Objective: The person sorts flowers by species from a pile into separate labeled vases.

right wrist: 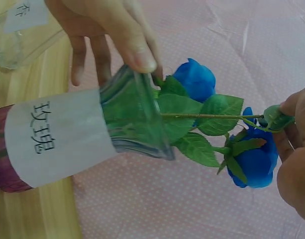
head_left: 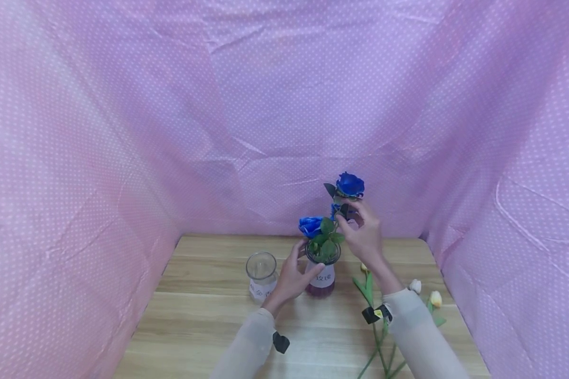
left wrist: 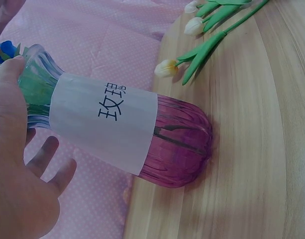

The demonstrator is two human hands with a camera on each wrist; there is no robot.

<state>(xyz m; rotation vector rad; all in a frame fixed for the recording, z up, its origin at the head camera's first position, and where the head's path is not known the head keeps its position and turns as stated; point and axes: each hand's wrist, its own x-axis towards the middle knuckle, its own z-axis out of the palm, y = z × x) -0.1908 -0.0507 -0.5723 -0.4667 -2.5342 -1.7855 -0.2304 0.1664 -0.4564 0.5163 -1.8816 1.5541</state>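
Two hands work at one vessel in the head view: the left hand (head_left: pixel 291 276) grips the neck of the labelled vase (head_left: pixel 321 289), and the right hand (head_left: pixel 366 239) pinches the upper rose (head_left: pixel 350 184) just below its bloom. The labelled vase stands towards the far edge of the bench (head_left: pixel 208 295), between its side edges. If the grip slackens under a push on the stem, it could tip towards that far edge. The right sleeve (head_left: pixel 410 313) overhangs the tulips (head_left: pixel 435 299) by the right edge and might drag them. Nearer the left edge, a clear vase (head_left: pixel 261 288) shows no flower inside.

In the left-wrist view the thumb lies on the flared neck while two fingers stand off the glass; such a light hold could slip. Dark stems (left wrist: pixel 177 133) reach into the purple base; I cannot tell whether liquid or glass gives that colour.

In the right-wrist view the pinched stem (right wrist: pixel 207 116) runs to the vase's mouth, where crowded leaves (right wrist: pixel 179 114) could snag or bend it. Two blue blooms (right wrist: pixel 196 79) sit beside it.
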